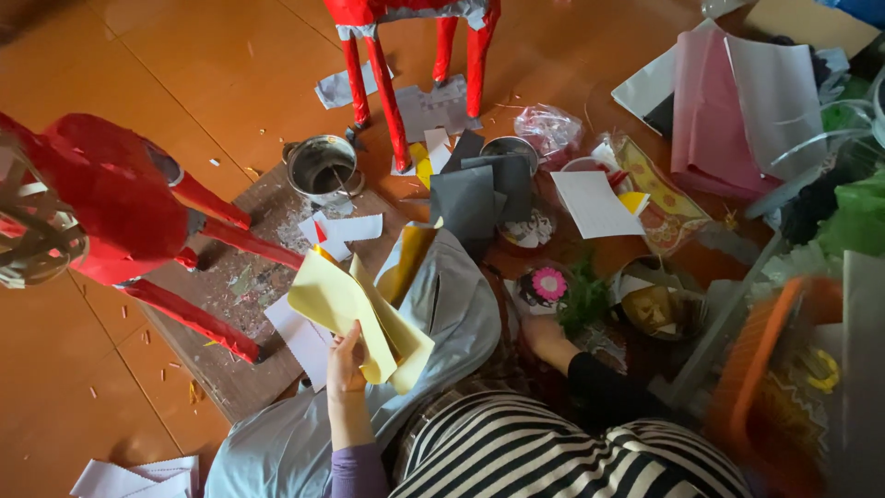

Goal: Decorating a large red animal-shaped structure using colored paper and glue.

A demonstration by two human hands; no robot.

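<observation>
A person seated on the floor (138, 55) grips folded yellow paper (355, 309) in the left hand (346, 361), fingers closed on its lower edge, above a grey cloth (452, 304) on the lap. The right hand (544, 334) reaches down beside a pink paper flower (549, 284); whether it is open or closed cannot be told. A red paper-covered figure (120, 198) lies to the left.

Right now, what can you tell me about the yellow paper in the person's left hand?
The yellow paper is a pale, thin sheet, or perhaps a few sheets, folded and creased so the flaps fan out in a loose V. The left hand grips it from below, with the fingers against its lower edge. It is held up over a grey cloth on the person's lap, beside a wooden board on the floor. No print is visible on it.
</observation>
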